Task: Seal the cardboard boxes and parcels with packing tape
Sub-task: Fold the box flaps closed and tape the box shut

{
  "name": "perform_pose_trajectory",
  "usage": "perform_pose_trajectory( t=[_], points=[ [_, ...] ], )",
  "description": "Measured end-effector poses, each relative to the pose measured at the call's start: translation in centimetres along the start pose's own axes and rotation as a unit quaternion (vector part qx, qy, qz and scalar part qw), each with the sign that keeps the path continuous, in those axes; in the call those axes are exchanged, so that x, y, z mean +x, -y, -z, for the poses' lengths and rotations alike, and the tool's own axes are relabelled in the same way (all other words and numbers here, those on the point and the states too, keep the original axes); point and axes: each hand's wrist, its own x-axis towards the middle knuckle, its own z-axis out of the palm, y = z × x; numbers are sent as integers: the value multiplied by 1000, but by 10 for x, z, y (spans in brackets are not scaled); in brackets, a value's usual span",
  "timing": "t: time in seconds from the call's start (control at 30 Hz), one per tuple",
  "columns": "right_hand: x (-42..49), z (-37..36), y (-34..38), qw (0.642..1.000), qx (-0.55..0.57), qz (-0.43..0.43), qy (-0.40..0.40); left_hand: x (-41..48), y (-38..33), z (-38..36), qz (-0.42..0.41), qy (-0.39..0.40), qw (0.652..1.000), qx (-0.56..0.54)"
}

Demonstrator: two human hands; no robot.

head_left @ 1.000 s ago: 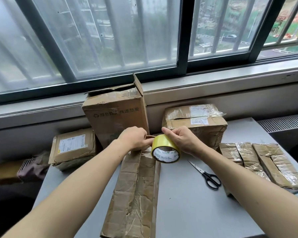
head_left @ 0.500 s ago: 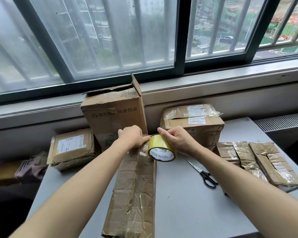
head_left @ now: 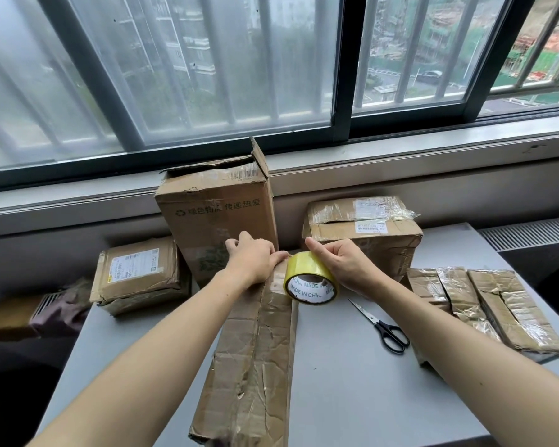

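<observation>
A long, flat, crumpled cardboard parcel (head_left: pixel 255 356) lies lengthwise on the grey table (head_left: pixel 352 388) in front of me. My left hand (head_left: pixel 255 259) rests on its far end, fingers spread and thumb pointing at the roll, pressing there. What lies under the palm is hidden. My right hand (head_left: pixel 346 266) grips a yellow packing tape roll (head_left: pixel 310 282) just right of the left hand, at the parcel's far right corner. The roll stands on edge with its core facing me.
A tall box (head_left: pixel 217 221) with a raised flap stands behind my hands. A taped box (head_left: pixel 362 233) sits behind right, a labelled parcel (head_left: pixel 139 272) at left, flat taped parcels (head_left: pixel 484 304) at right. Black-handled scissors (head_left: pixel 381 324) lie beside the roll. A window sill runs behind.
My left hand has gone from a pinch at the roll to a flatter, spread hold on the parcel's far end. The roll and right hand have lowered slightly toward the parcel.
</observation>
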Motion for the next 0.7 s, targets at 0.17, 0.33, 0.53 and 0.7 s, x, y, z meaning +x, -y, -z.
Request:
perform_pose_trajectory(
  t=[0.17, 0.33, 0.53, 0.7],
  points=[
    [-3, 1, -2, 1000, 5, 4, 6, -7, -3, -24, -12, -107, 991, -82],
    [-1, -4, -1, 1000, 1, 6, 2, -7, -12, -33, 13, -122, 990, -72],
    [0, -5, 0, 1000, 5, 2, -6, -12, -25, -37, 73, -131, 989, -14],
    [2, -11, 1, 1000, 7, -6, -15, -13, -25, -44, 70, -138, 988, 2]
  ],
)
